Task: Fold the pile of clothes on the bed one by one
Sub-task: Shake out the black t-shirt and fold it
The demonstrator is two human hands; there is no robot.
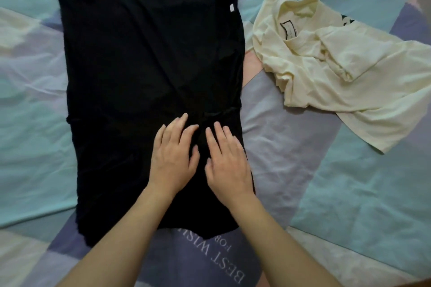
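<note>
Two garments lie on the patterned bedsheet [349, 193]: one black garment [140, 65] spread flat, one cream T-shirt [326, 72] crumpled beside it. The left hand [173, 156] and right hand [227, 162] rest side by side, fingers straight, palms down on the black garment's near right part

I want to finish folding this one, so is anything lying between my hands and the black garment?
Nothing visible does. The left hand and right hand both rest flat on the black cloth garment; the crumpled cream T-shirt lies apart, to its right.

bare bedsheet [35, 105] left of black garment [144, 58], cream shirt [326, 72] crowding right
</note>
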